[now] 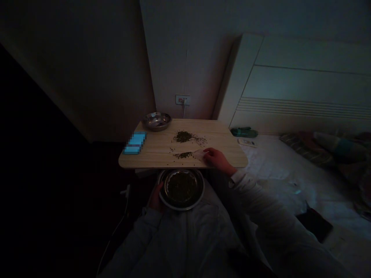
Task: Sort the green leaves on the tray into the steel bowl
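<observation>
On the small wooden table (156, 148) lies a loose heap of small dark green beans or seeds (184, 136), with a thinner row of them (184, 155) nearer the front edge. My right hand (216, 159) is closed in a pinch at the right end of that row, on a thin, pale, see-through piece (198, 155) whose exact kind is too dim to make out. Below the table edge, a round metal basin (185, 208) rests at my lap, its bottom covered with the same dark grains. My left hand (156, 199) grips its left rim.
A shiny metal bowl (157, 122) stands at the table's back left corner, with a blurred bright phone-like screen (135, 143) in front. To the right, a bed (266, 162) holds a remote control (247, 143), a green object (245, 132) and a dark flat item (315, 224). A white cable (111, 235) hangs at left.
</observation>
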A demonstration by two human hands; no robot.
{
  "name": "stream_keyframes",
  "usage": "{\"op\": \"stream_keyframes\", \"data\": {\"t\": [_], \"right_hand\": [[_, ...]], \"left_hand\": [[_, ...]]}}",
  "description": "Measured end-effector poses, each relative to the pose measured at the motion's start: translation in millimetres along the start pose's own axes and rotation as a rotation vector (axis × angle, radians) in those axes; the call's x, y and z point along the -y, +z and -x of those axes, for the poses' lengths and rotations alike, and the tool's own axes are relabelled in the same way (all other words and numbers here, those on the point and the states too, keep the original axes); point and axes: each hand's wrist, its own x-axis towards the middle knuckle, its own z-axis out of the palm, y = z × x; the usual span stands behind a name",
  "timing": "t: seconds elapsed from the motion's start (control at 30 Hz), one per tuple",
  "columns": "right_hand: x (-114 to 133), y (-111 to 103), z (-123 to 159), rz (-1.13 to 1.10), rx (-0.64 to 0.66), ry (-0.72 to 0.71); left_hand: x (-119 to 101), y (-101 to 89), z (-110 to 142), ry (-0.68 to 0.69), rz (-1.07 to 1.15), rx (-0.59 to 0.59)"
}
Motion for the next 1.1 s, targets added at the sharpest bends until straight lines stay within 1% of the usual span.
{"op": "stream_keyframes", "data": {"t": [0.13, 0.27, 0.37, 0.53, 0.67, 0.8, 0.9, 1.1], "right_hand": [[0.8, 2.3, 0.9, -0.008, 0.014, -0.002], [2.6, 2.1, 2.4, -0.012, 0.007, -0.006], [6.4, 1.5, 5.3, -0.014, 0.027, -0.006], [11.0, 2.9, 9.0, -0.036, 0.075, -0.011], [12.6, 5.6, 9.9, -0.053, 0.111, -0.043], [13.7, 7.7, 10.7, -0.052, 0.11, -0.042], [13.9, 8.8, 11.4, -0.064, 0.11, -0.043], [17.4, 9.4, 13.8, -0.071, 0.111, -0.042]], "left_hand": [[0.6, 3.1, -1.2, 0.001, 0.011, -0.017], [3.0, 6.0, -2.1, -0.049, 0.002, 0.059], [4.7, 8.0, -1.9, -0.068, -0.005, 0.105], [6.1, 7.8, -2.2, -0.049, -0.009, 0.065], [6.5, 6.2, -1.9, -0.023, -0.006, 0.088], [5.8, 8.1, 0.4, -0.037, -0.017, 0.061], [5.4, 11.0, 2.5, -0.055, -0.005, 0.065], [5.4, 15.0, 5.3, -0.028, -0.008, 0.039]]}}
